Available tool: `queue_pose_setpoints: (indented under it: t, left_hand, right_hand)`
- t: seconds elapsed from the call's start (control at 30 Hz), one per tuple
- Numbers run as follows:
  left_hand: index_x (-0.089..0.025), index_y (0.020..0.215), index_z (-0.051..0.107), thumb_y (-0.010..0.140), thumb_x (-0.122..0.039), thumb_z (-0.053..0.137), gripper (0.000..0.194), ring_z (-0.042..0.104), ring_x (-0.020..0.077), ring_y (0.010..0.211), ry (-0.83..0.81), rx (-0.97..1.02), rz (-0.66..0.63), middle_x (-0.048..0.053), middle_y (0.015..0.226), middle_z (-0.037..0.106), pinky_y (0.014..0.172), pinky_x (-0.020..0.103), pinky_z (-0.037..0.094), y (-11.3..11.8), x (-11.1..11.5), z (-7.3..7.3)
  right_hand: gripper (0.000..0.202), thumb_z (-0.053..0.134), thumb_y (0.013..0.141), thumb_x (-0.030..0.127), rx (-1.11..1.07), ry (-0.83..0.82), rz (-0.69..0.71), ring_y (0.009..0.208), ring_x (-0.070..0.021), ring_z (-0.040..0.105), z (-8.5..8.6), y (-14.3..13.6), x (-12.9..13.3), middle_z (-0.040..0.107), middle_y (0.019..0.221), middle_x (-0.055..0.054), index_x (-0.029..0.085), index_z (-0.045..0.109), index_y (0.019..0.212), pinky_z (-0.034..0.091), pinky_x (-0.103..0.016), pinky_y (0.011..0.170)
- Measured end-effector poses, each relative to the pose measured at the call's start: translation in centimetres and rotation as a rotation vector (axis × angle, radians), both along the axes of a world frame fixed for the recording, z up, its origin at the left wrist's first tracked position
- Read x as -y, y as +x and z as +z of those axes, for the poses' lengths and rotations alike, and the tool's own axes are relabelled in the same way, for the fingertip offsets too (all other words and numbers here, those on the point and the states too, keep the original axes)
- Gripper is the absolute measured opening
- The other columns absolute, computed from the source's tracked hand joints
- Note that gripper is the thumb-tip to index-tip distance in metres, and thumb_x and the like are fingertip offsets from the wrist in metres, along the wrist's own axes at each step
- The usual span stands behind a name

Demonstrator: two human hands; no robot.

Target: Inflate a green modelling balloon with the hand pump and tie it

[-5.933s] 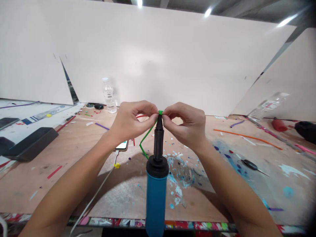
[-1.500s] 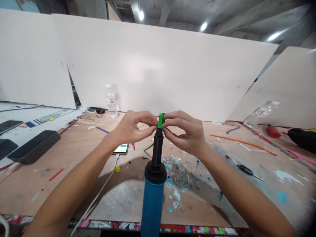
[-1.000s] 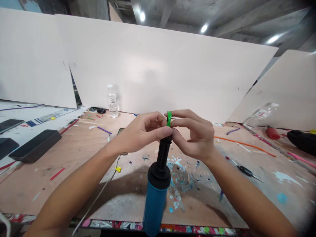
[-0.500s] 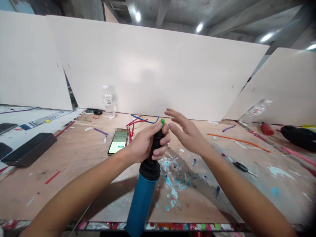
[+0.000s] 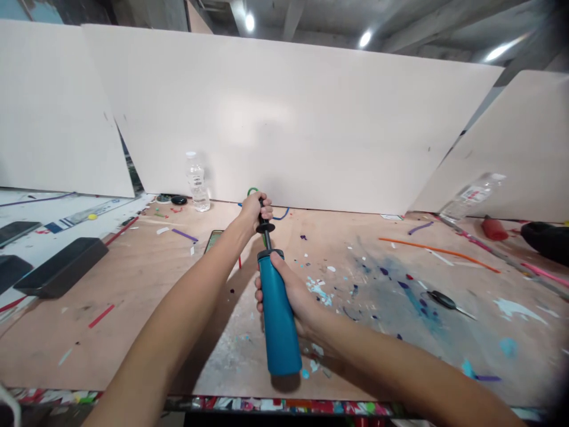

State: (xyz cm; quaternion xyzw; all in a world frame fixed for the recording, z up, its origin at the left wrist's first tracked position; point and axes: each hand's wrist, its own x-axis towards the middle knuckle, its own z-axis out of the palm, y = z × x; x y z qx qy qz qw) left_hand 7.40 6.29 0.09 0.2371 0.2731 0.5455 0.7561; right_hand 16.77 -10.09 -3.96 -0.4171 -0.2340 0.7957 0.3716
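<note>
- The paint-flecked plywood table [image 5: 133,296] lies under both of my hands, with white panels [image 5: 284,118] standing at its far edge beyond them.
- The blue cylindrical hand pump [image 5: 278,314] is held out over the table, pointing away from me; its thin black rod [image 5: 265,236] shows between my two grips.
- My right hand [image 5: 293,296] is wrapped shut around the blue barrel, fingers curled over its left side.
- My left hand [image 5: 256,212] is closed around the pump's black nozzle end, farther from me than the right hand.
- A clear plastic water bottle [image 5: 195,188] stands left of my left hand.
- A thin green balloon [image 5: 252,191] loops out just above my left fist; its seat on the nozzle is hidden by my fingers.
</note>
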Motion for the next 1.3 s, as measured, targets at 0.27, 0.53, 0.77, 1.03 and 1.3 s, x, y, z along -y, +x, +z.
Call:
queue_pose_setpoints:
  t: [0.27,0.53,0.77,1.03,1.3]
  left_hand:
    - [-0.019,0.068,0.034,0.083,-0.012,0.042,0.018,0.025,0.0030,0.030,-0.059,0.070,-0.008,-0.009,0.049,0.030,0.029,0.014,0.018,-0.6,-0.8,0.8]
    - [-0.020,0.067,0.032,0.087,-0.010,0.038,0.023,0.028,0.0030,0.029,-0.159,0.158,-0.065,-0.008,0.048,0.029,0.028,0.013,0.021,-1.5,3.6,-2.4]
    - [-0.019,0.067,0.031,0.091,-0.012,0.033,0.025,0.027,0.0019,0.028,-0.133,0.202,0.023,-0.009,0.047,0.027,0.029,0.011,0.020,-2.8,6.2,-2.6]
    - [-0.018,0.068,0.034,0.093,-0.017,0.035,0.025,0.026,0.0015,0.027,-0.122,0.160,0.029,-0.009,0.049,0.029,0.028,0.012,0.017,-1.7,8.6,-2.6]
    - [-0.019,0.076,0.040,0.095,-0.028,0.042,0.022,0.028,0.0029,0.030,-0.119,0.103,0.005,-0.008,0.053,0.034,0.031,0.015,0.022,1.6,12.2,-5.0]
  right_hand:
    - [0.059,0.034,0.091,0.068,0.059,-0.197,0.099,0.046,-0.0124,0.056,-0.2,1.7,5.7,0.058,0.059,-0.003,0.015,0.056,0.077,0.047,-0.023,0.044]
    - [0.053,0.044,0.088,0.068,-0.134,-0.161,0.150,0.049,-0.0136,0.060,-0.6,2.2,6.3,0.061,0.067,0.000,0.017,0.057,0.095,0.051,-0.026,0.042]
    - [0.053,0.036,0.094,0.063,-0.139,-0.094,0.193,0.047,-0.0120,0.059,-0.5,1.6,6.8,0.060,0.067,-0.001,0.015,0.057,0.091,0.051,-0.024,0.041]
    - [0.055,0.043,0.088,0.068,-0.216,-0.019,0.194,0.048,-0.0120,0.060,-3.1,2.1,9.2,0.060,0.068,0.000,0.016,0.058,0.094,0.052,-0.024,0.042]
    - [0.057,0.042,0.089,0.068,-0.324,-0.012,0.141,0.046,-0.0109,0.057,-4.0,2.8,7.9,0.059,0.067,0.001,0.014,0.058,0.094,0.050,-0.023,0.042]
